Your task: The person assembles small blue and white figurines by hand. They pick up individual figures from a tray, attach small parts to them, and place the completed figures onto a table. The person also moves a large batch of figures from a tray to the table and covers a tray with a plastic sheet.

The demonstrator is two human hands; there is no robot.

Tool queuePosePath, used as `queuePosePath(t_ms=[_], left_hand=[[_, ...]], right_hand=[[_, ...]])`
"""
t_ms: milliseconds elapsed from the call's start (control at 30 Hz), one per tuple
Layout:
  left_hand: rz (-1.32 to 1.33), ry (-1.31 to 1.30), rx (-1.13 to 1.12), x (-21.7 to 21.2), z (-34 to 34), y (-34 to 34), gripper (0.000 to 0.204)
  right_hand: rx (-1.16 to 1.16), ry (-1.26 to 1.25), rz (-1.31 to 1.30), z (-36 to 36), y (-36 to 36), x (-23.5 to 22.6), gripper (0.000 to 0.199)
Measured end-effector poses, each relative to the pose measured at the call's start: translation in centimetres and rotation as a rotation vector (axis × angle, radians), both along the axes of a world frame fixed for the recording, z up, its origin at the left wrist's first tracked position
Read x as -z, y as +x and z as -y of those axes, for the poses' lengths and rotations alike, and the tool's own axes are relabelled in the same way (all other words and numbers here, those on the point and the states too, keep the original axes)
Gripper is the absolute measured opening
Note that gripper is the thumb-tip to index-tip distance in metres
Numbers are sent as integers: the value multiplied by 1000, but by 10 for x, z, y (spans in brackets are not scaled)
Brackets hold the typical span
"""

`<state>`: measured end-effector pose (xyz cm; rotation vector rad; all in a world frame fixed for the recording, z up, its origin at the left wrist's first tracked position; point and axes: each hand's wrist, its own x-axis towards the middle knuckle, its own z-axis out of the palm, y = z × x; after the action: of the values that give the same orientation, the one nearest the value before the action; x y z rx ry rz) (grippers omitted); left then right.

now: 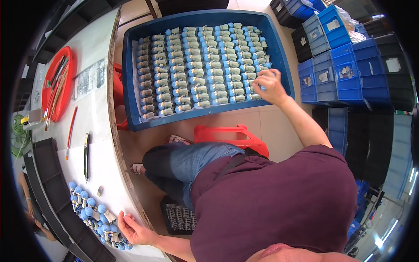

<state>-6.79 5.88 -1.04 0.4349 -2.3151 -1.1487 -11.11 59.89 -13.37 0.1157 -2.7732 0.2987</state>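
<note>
My right hand [271, 87] is over the right side of a large blue bin [286, 65], its fingers pinched at a small figurine [263, 88] with a blue top, partly hidden by the fingers. Long rows of similar figurines [196, 72], blue-headed with grey-green bodies, lie in the bin. On the white table, my left hand [136, 229] rests at the edge with fingers loosely bent and apart, holding nothing. Just beyond its fingertips lies a cluster of blue-headed figurines [89, 212] with pale bodies.
A red tray [72, 83] of brushes and tools, a red-handled brush [71, 133] and a black utility knife [87, 157] lie on the table [104, 174]. A red stool [227, 136] stands below the bin. Stacked blue crates [340, 65] line the right.
</note>
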Motion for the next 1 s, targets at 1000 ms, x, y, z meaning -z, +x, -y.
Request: queuePosePath(t_ms=[1000], left_hand=[[-40, -118, 37, -8, -5, -3, 17]], right_hand=[[-691, -544, -285, 211, -116, -66, 28]])
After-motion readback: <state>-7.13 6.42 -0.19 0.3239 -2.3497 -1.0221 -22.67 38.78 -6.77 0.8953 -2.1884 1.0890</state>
